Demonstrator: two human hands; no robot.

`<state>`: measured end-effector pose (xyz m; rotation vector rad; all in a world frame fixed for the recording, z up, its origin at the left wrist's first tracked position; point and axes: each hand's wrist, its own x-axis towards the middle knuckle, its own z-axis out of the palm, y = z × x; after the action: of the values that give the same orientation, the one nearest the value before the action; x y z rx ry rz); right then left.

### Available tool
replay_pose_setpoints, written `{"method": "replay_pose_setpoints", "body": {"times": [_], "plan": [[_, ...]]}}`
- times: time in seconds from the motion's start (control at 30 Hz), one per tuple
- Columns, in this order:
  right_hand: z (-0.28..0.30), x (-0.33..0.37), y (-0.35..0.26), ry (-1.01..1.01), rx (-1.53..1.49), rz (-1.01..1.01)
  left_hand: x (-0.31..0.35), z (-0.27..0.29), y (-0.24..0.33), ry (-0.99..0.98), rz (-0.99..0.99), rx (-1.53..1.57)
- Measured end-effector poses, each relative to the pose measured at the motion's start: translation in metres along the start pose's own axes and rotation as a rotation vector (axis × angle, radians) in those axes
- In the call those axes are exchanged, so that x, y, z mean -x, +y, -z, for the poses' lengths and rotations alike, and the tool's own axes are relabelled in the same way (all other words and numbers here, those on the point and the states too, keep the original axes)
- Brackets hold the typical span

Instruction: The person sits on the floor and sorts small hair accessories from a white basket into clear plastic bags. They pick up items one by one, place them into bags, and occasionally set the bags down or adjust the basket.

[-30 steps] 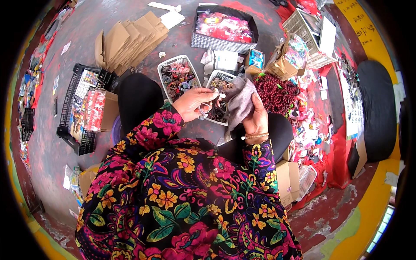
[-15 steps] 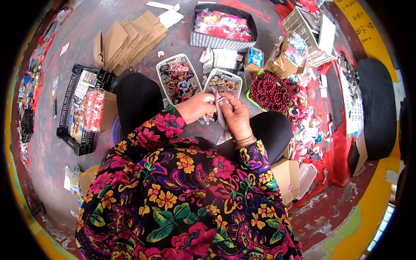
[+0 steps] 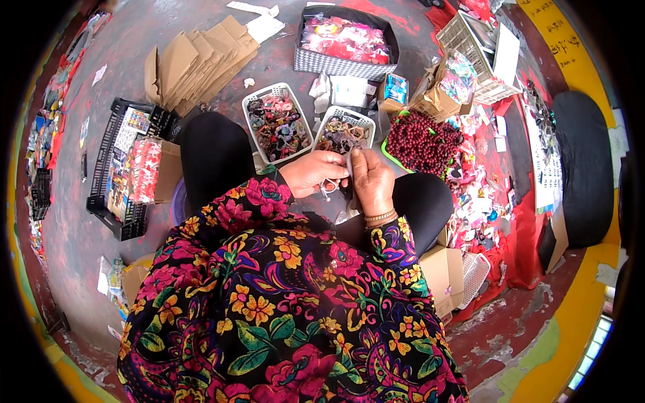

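Observation:
My left hand (image 3: pixel 313 173) is closed in a pinch, with a thin white cord (image 3: pixel 328 187) looping down from under its fingers. Close beside it, my right hand (image 3: pixel 373 181) grips a greyish-mauve piece of cloth (image 3: pixel 349 162), thumb pressed on it from above. Most of the cloth is hidden behind the right fingers, and the fingertips of both hands nearly meet there. Just beyond the hands stand two white plastic baskets: a larger one (image 3: pixel 250 140) and a smaller one (image 3: pixel 369 122). Both hold coloured hair ties (image 3: pixel 277 126).
At the right, a green tray (image 3: pixel 396 160) carries dark red beads (image 3: pixel 424 142). A patterned box (image 3: pixel 344 63) of bagged pink items stands ahead. Folded cardboard (image 3: pixel 201 64) lies far left, with a black crate (image 3: pixel 119 225) nearer. Small packets litter red cloth (image 3: pixel 527 252) at right.
Both hands have come slightly nearer to me. The cloth, which hung visibly between them, is now gathered mostly behind my right fingers, and the right thumb has swung upward.

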<state>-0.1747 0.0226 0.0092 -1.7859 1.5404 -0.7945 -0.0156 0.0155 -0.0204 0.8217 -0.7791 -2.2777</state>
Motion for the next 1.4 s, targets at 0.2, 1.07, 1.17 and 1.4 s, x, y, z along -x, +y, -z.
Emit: {"method": "replay_pose_setpoints", "body": {"times": [0.2,1.07,1.17,1.4], "plan": [[-0.004,-0.024,0.052,0.324,-0.995,-0.284,-0.002,0.015,0.004,0.134,-0.074,0.319],[-0.010,-0.008,0.020,-0.095,-0.536,0.134,-0.005,0.013,-0.003,0.190,-0.302,-0.541],[-0.010,-0.007,0.013,-0.088,-0.201,0.325,-0.001,-0.001,0.005,0.176,-0.334,-0.594],[-0.016,-0.006,0.024,0.024,-0.224,0.332,0.003,-0.008,0.009,0.140,-0.275,-0.446]]}}
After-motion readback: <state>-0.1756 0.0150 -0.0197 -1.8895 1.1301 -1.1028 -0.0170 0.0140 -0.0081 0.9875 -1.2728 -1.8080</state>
